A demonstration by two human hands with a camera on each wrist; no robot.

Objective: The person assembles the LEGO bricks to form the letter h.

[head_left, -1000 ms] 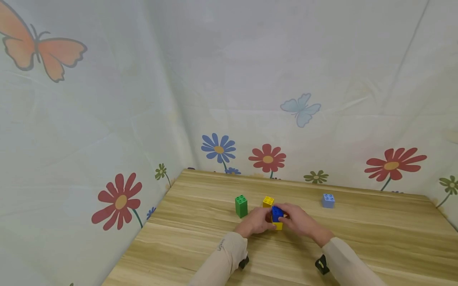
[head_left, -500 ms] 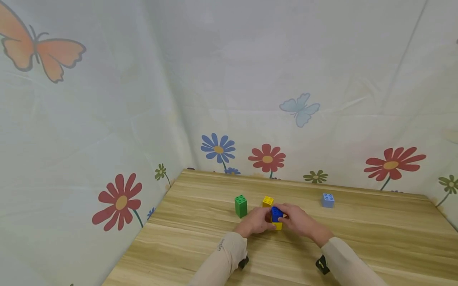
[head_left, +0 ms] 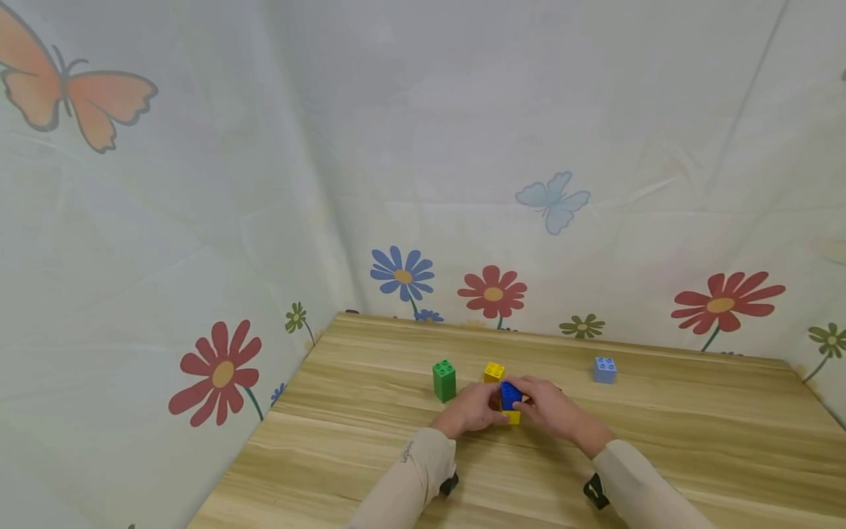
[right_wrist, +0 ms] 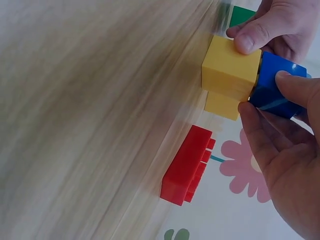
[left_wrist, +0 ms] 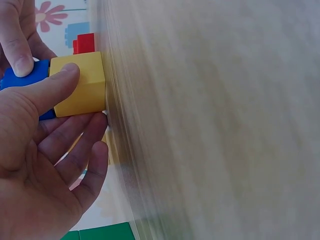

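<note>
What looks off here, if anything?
Maybe one thing: in the right wrist view, a thin dark gap seems to show between the blue block and the yellow block under it; possibly not fully seated. I see no damage.

A green block (head_left: 445, 383) and a light-blue brick (head_left: 604, 371) stand apart on the wooden table (head_left: 357, 389) — flowered cloth (head_left: 436, 169) behind.

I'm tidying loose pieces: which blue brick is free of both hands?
The light blue brick, standing untouched farther back; the right hand holds the dark blue brick, above a yellow brick.
</note>
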